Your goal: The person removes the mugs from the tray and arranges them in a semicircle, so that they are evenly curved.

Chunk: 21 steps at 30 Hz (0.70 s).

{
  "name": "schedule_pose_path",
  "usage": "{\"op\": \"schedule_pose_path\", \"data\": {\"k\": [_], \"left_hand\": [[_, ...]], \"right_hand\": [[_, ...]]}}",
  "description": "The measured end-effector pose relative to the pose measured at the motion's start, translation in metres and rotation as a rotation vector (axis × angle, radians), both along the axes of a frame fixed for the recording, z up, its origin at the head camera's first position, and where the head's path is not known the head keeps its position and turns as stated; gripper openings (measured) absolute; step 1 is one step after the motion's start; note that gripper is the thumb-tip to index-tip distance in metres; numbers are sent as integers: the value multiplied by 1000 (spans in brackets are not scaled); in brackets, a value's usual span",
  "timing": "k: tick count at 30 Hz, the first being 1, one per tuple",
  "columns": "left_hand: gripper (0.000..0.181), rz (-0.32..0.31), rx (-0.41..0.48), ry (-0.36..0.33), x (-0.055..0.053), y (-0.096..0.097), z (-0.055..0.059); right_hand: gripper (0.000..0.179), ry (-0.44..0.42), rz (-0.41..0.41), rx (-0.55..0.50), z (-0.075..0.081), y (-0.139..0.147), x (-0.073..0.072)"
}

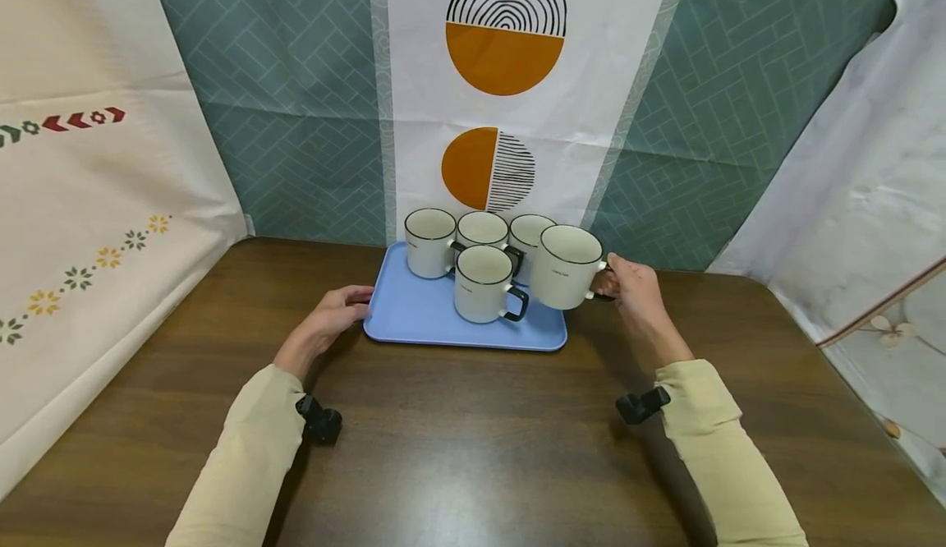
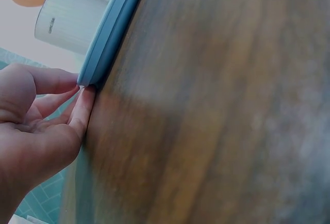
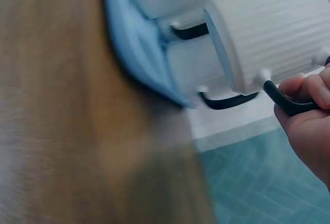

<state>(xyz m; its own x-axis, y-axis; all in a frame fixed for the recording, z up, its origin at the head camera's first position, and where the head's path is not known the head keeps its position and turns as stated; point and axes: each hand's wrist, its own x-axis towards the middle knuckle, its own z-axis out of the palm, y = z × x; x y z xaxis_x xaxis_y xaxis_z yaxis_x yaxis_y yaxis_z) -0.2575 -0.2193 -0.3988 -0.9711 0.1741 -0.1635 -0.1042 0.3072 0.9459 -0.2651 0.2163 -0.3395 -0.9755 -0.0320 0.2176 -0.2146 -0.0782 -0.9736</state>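
My right hand (image 1: 634,291) grips the black handle of a white enamel-style mug (image 1: 567,266). This mug is held up over the right end of the blue tray (image 1: 406,317); the right wrist view shows its ribbed side and base, slightly tilted. At the tray's left edge my left hand (image 1: 336,313) pinches the rim (image 2: 98,53) between thumb and fingers. Matching mugs stand on the tray: a front mug (image 1: 482,292), a back left mug (image 1: 427,243), a back middle mug (image 1: 480,228) and a back right mug (image 1: 526,239), partly hidden by the held one.
The tray lies on a brown wooden table (image 1: 443,432), close to its back edge. Behind it hangs a teal and white cloth (image 1: 296,120) with orange printed circles. Pale patterned cloths hang at the left (image 1: 96,186) and at the right (image 1: 872,161).
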Motion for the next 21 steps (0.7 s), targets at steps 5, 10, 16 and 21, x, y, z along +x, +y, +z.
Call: {"op": "schedule_pose_path", "data": {"k": [5, 10, 16, 21], "left_hand": [[50, 3, 14, 13, 0, -1, -2], [50, 2, 24, 17, -1, -1, -3], [51, -4, 22, 10, 1, -1, 1], [51, -6, 22, 1, 1, -1, 0]], "right_hand": [[46, 68, 42, -113, 22, 11, 3], [46, 140, -9, -198, 43, 18, -2], [47, 159, -173, -277, 53, 25, -13], [46, 61, -349, -212, 46, 31, -26]]}}
